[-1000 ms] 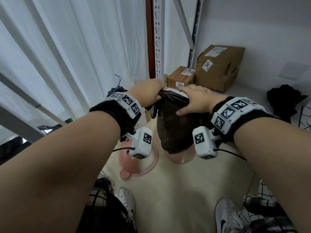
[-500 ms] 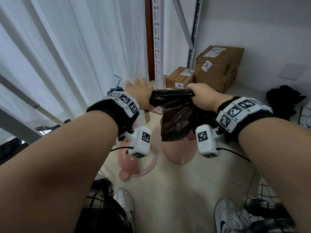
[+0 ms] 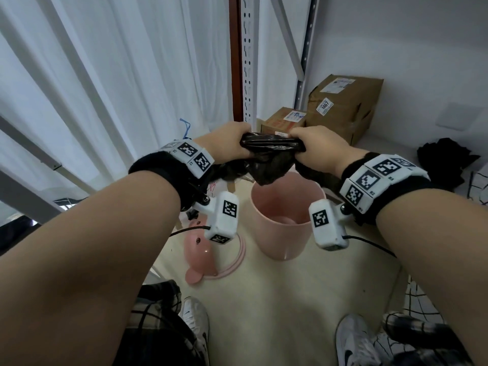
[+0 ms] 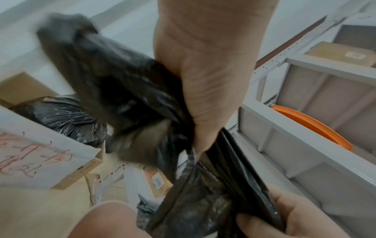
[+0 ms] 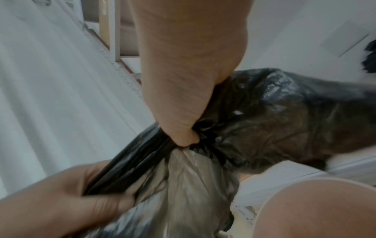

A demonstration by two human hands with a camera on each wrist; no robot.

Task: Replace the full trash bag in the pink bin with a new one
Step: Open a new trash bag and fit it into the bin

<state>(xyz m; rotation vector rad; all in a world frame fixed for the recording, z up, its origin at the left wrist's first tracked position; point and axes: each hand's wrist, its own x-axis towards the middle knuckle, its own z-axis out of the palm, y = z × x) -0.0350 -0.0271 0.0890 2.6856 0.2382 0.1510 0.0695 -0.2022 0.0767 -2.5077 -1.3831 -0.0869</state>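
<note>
In the head view, the left hand [image 3: 229, 140] and the right hand [image 3: 313, 146] are both raised above the round pink plastic bin [image 3: 286, 215], and each one grasps one end of a thin black plastic trash bag [image 3: 269, 157]. The top edge of the bag is bunched and stretched between the two fists, and the rest of it hangs down in a short crumpled fold just over the far rim of the bin. The bin stands upright on the pale floor [image 3: 290, 299], and its inside looks bare and pink. The pink bin lid [image 3: 208, 256] lies on the floor just beside the bin, on its left. Two brown cardboard boxes [image 3: 343, 107] with white labels stand behind the hands against the wall, next to a grey metal shelf post [image 3: 248, 62]. A dark crumpled black bundle [image 3: 443, 157] lies at the right, well apart from the bin. In the left wrist view, the left hand [image 4: 207, 80] clenches the black bag, its fingers curled round the gathered plastic, and the right hand [image 4: 291, 222] holds the other end at the bottom of the picture. A filled shiny black bag [image 4: 61, 117] sits in an open cardboard box behind. In the right wrist view, the right hand [image 5: 183, 80] is closed round the bunched plastic, and the left hand [image 5: 71, 201] pinches it below.
</note>
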